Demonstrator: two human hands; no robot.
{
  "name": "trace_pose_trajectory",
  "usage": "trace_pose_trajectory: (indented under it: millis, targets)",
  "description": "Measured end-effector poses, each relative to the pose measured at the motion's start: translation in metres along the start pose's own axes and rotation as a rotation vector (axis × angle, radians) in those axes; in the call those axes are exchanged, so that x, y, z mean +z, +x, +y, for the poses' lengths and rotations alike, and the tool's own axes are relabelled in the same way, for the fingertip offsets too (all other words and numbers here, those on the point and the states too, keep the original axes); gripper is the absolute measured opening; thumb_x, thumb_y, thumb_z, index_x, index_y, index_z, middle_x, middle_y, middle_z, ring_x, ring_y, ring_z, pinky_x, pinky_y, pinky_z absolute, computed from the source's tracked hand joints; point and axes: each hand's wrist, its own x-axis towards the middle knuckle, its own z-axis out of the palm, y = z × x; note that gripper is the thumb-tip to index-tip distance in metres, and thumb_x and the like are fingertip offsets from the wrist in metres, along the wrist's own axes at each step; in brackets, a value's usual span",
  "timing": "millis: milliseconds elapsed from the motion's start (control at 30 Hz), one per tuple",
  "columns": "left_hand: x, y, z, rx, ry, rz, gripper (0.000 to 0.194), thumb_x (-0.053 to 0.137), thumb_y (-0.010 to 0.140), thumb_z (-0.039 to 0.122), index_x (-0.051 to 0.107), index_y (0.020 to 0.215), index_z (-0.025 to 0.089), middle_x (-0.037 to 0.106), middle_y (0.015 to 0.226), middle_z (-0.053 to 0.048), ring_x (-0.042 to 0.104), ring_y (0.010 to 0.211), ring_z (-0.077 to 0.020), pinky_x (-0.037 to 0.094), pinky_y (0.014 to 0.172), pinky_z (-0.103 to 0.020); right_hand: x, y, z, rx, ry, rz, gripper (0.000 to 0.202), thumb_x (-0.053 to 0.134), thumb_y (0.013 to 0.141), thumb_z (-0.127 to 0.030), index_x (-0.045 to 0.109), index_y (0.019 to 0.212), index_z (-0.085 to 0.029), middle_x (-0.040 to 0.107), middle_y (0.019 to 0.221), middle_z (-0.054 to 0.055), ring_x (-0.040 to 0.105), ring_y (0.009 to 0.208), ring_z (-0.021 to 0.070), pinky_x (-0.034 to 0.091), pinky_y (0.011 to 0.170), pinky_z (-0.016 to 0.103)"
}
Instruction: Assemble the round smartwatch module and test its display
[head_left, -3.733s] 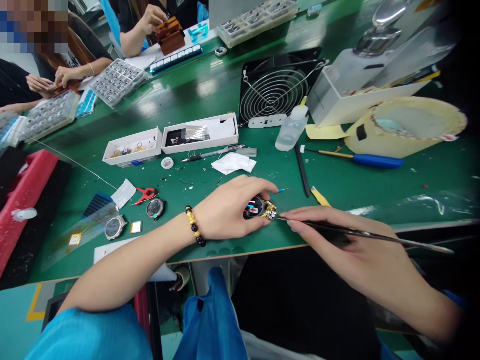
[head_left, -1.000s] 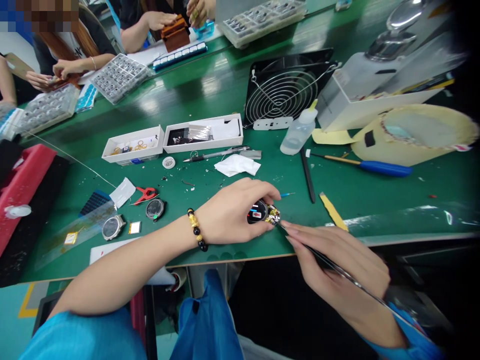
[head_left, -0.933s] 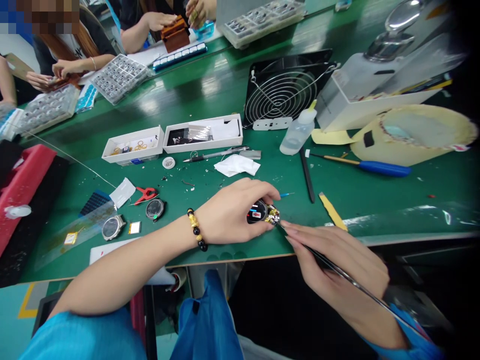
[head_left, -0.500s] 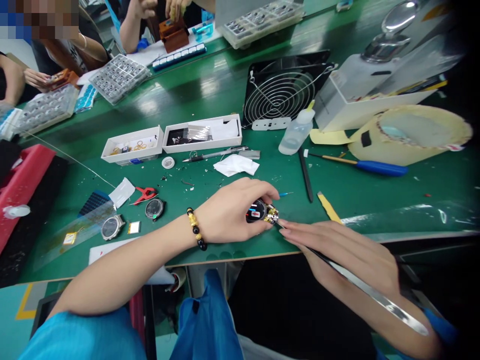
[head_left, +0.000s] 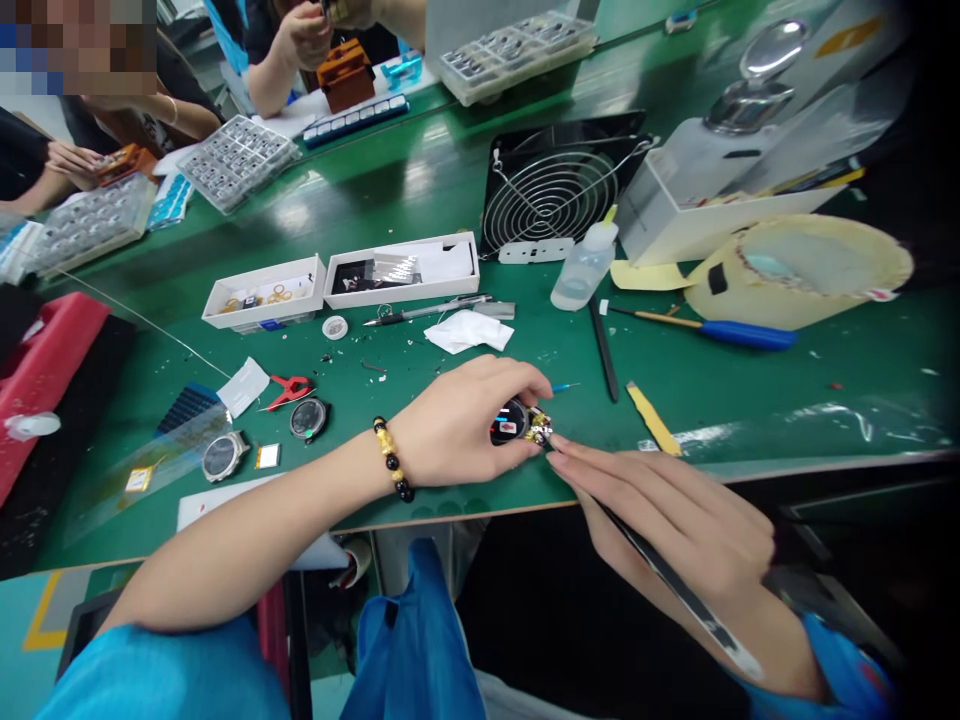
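Note:
My left hand (head_left: 465, 420) is closed around a round watch module (head_left: 510, 422) with a lit screen, low over the bench's near edge. Gold and silvery inner parts (head_left: 538, 427) show at its right side. Tweezers (head_left: 667, 570) lie along my right hand (head_left: 667, 510), pinched between its fingers, their tip at those inner parts. Exactly what the tip touches is too small to make out. To the left lie a silver watch (head_left: 223, 456), a black watch module (head_left: 309, 419) and a small battery (head_left: 268, 456).
Beyond my hands are a white wipe (head_left: 469, 331), two parts boxes (head_left: 401, 270), a fan (head_left: 555, 190) and a dropper bottle (head_left: 585, 268). A blue-handled screwdriver (head_left: 750, 335) and tape roll (head_left: 799, 265) lie right. Red clamp (head_left: 291, 390) stands left. Co-workers' hands (head_left: 304, 35) are across the bench.
My right hand and the tweezers have shifted slightly left, and the tweezers' rear end has swung left. My left hand stays nearly still around the watch module. A co-worker's hands have moved.

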Motion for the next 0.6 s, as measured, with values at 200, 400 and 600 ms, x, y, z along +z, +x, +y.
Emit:
trace_pose_trajectory:
  millis: [200,400,600]
  targets:
    - [0.0006,0.0001,0.0010,-0.007,0.017,0.006,0.028,0.068,0.083,0.019,0.056,0.108,0.019,0.068,0.108,-0.006,0.060,0.102,-0.0214,0.050,0.092,-0.036,0.0019,-0.0016,-0.0035,0.021,-0.041,-0.001,0.040,0.077,0.079,0.004,0.072,0.114,-0.013,0.082,0.106,0.008,0.075,0.079,0.0219,0.059,0.073,0.037]
    - [0.0002,0.0005,0.0017,-0.020,0.017,0.005,0.028,0.068,0.083,0.019,0.056,0.108,0.020,0.068,0.108,-0.005,0.060,0.102,-0.0219,0.051,0.091,-0.037,0.0054,-0.0034,-0.0033,0.038,-0.044,0.028,0.040,0.077,0.079,0.002,0.072,0.115,-0.015,0.082,0.106,0.007,0.076,0.079,0.0211,0.059,0.075,0.035]
    - [-0.0001,0.0007,0.0024,-0.034,0.005,0.002,0.030,0.070,0.082,0.020,0.056,0.108,0.021,0.068,0.107,-0.005,0.061,0.102,-0.0223,0.051,0.092,-0.038,0.0076,-0.0008,-0.0014,0.065,0.002,0.041,0.044,0.074,0.081,0.001,0.071,0.119,-0.020,0.082,0.108,0.005,0.077,0.081,0.0214,0.060,0.075,0.035]
